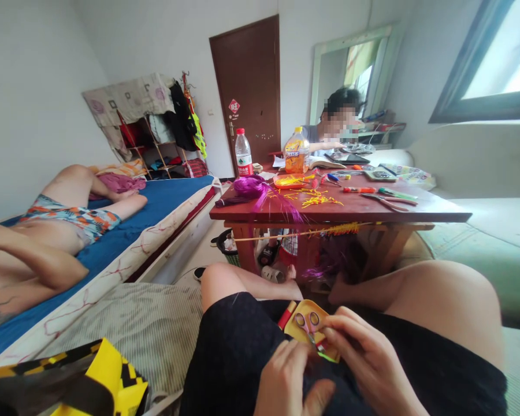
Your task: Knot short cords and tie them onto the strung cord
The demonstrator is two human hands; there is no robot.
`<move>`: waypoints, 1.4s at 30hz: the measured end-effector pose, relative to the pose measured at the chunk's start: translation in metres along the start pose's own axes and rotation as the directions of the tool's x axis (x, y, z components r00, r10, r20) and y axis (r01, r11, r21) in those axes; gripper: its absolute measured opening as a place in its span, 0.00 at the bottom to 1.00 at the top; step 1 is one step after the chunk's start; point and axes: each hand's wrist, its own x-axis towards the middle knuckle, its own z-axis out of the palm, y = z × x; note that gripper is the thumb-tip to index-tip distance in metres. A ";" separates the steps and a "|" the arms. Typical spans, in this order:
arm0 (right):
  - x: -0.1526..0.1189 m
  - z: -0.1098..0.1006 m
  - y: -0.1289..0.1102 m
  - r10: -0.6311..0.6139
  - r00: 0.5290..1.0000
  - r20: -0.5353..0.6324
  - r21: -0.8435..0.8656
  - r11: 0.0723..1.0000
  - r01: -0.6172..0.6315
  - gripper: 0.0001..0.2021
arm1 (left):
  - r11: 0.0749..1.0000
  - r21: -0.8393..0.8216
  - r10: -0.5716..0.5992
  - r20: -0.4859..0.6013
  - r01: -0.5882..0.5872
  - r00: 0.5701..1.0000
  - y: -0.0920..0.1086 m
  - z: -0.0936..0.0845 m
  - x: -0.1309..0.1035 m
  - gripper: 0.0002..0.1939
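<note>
On my lap lies a small yellow tray holding a pair of small scissors with pinkish loops and a bright green piece. A red and gold spool-like piece rests at its left rim. My left hand is at the tray's near edge, fingers curled, thumb set apart from them; anything in it is hidden. At the tray's right side, my right hand has thumb and forefinger pressed together beside the scissors; what they pinch is too small to make out.
Ahead, a red-brown table bears purple strands, yellow sticks, pliers and two bottles. A stick with yellow pieces crosses below its edge. Someone sits behind it; another person lies on the bed. A yellow-black bag stands left.
</note>
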 end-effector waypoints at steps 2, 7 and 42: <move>0.003 -0.005 -0.001 -0.251 0.968 -0.019 -0.291 0.927 0.235 0.07 | 0.999 0.009 0.033 -0.010 -0.033 0.999 0.012 -0.015 -0.001 0.12; 0.000 -0.008 0.000 -0.654 0.744 0.134 -0.633 0.521 0.573 0.09 | 0.991 0.057 -0.118 -0.082 0.123 0.990 0.030 -0.043 0.020 0.14; -0.009 -0.005 0.009 -0.492 0.791 0.363 -0.604 0.522 0.602 0.20 | 0.939 0.056 -0.344 0.204 0.340 0.917 0.002 -0.011 0.025 0.13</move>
